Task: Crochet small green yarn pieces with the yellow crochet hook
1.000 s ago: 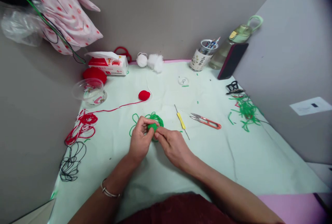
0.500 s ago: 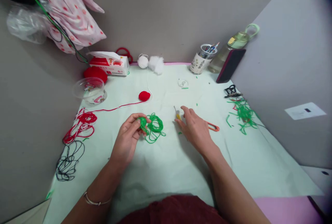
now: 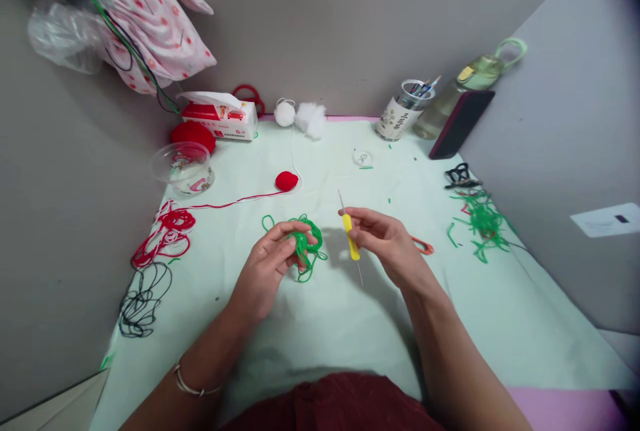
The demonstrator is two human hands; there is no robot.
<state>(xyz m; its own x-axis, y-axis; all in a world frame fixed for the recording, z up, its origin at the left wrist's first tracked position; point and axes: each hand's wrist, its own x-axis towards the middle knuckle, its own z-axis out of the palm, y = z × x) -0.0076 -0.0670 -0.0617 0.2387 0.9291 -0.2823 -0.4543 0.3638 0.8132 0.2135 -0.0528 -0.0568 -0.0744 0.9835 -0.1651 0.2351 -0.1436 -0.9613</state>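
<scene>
In my left hand [image 3: 265, 268] is a small green crocheted piece [image 3: 301, 244], pinched between thumb and fingers and partly covered by them. Loose loops of green yarn [image 3: 316, 264] lie on the table just behind and right of it. My right hand [image 3: 387, 241] is closed on a crochet hook [image 3: 351, 236] with a yellow grip and a thin metal shaft at each end. The hook stands nearly upright above the table, apart from the green piece. Beyond my right hand lies an orange-handled tool [image 3: 424, 245], partly hidden by the hand.
A red yarn ball [image 3: 287, 181] lies ahead, its strand running to a red-white tangle [image 3: 175, 224]. Black cord [image 3: 143, 304] is at left, green scraps [image 3: 483, 221] at right. Along the back stand a tissue pack [image 3: 225, 119], a pen can [image 3: 403, 111] and a bottle [image 3: 450, 98].
My right hand has picked the yellow crochet hook up off the table. My left hand has moved right with the green piece, over the loose yarn. The view has shifted slightly.
</scene>
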